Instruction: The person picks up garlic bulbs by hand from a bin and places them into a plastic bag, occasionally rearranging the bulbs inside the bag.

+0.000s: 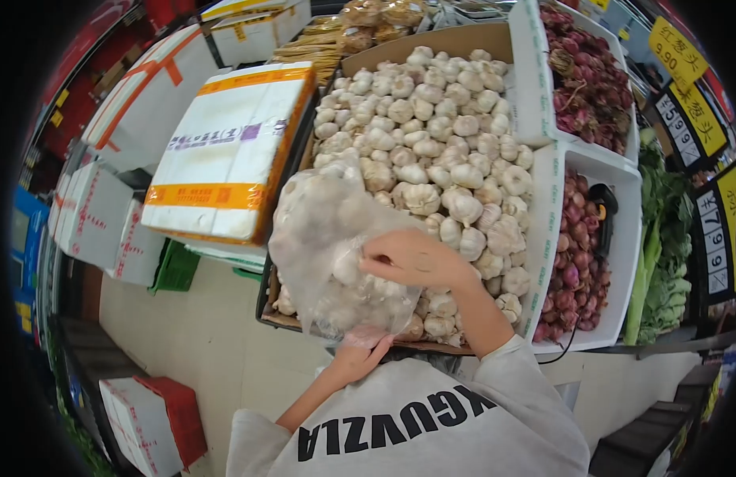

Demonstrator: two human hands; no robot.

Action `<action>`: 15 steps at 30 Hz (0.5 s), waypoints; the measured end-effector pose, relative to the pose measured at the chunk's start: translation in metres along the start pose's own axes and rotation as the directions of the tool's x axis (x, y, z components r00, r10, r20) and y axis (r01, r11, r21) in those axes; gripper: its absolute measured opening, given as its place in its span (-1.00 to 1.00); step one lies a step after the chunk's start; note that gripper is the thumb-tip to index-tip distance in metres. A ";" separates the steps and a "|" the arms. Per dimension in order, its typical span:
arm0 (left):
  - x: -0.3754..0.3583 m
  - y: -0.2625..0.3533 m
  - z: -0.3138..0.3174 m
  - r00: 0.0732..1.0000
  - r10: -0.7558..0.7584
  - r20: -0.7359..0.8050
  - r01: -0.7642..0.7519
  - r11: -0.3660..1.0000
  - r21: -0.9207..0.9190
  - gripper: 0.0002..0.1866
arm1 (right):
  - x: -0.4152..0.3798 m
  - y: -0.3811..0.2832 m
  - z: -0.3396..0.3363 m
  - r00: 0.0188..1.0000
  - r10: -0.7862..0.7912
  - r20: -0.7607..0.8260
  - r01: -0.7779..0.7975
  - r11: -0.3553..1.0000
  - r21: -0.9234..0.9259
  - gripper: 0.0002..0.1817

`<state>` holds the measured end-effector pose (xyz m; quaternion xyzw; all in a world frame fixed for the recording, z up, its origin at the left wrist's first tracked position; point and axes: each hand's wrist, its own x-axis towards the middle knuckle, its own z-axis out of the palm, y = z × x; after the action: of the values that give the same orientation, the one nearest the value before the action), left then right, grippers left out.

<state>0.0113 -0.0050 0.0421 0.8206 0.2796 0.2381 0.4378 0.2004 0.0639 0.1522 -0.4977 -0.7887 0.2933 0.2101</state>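
A thin clear plastic bag (314,238) lies over the front left of a box of garlic bulbs (463,205), with pale bulbs showing through its film. My left hand (354,362) is at the bag's near edge, close to my shirt, its fingers closed on the plastic. Above the bag's right side is my right hand (416,258), with fingers curled and tips together. A whitish garlic bulb (348,269) sits right beside those fingertips. Whether they pinch the film, that bulb or something else is hidden.
White foam boxes of shallots (571,274) and red onions (590,87) stand to the right, then leafy greens (662,262) and price signs (718,238). A taped foam box (225,155) borders the garlic on the left. A red crate (181,413) stands on the floor.
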 end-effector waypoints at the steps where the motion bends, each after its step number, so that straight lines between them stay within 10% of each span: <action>1: 0.005 0.000 -0.006 0.997 0.034 0.069 -0.034 0.999 -0.004 -0.80 | -0.009 0.003 -0.012 0.985 -0.162 0.060 0.157 0.984 0.080 -0.74; 6: 0.021 0.012 -0.021 0.986 0.103 0.132 -0.100 0.995 -0.027 -0.78 | -0.062 0.011 -0.069 0.973 -0.011 -0.229 0.037 0.993 0.112 -0.82; 8: 0.021 0.020 -0.026 0.973 -0.143 0.181 0.177 0.967 -0.185 -0.76 | -0.069 0.023 -0.075 0.946 0.049 -0.322 -0.014 0.994 0.111 -0.82; 10: 0.026 0.027 -0.032 0.972 -0.164 0.166 0.194 0.965 -0.179 -0.76 | -0.064 0.039 -0.075 0.786 0.278 -0.552 -0.307 0.951 0.040 -0.80; 15: 0.027 0.039 -0.024 0.970 -0.241 0.033 0.242 0.939 -0.245 -0.76 | -0.044 0.059 -0.057 0.725 0.273 -0.632 -0.416 0.905 -0.086 -0.77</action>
<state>0.0252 0.0091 0.0916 0.7196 0.3456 0.2145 0.5627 0.2933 0.0578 0.1527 -0.7236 -0.5998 0.0622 0.3359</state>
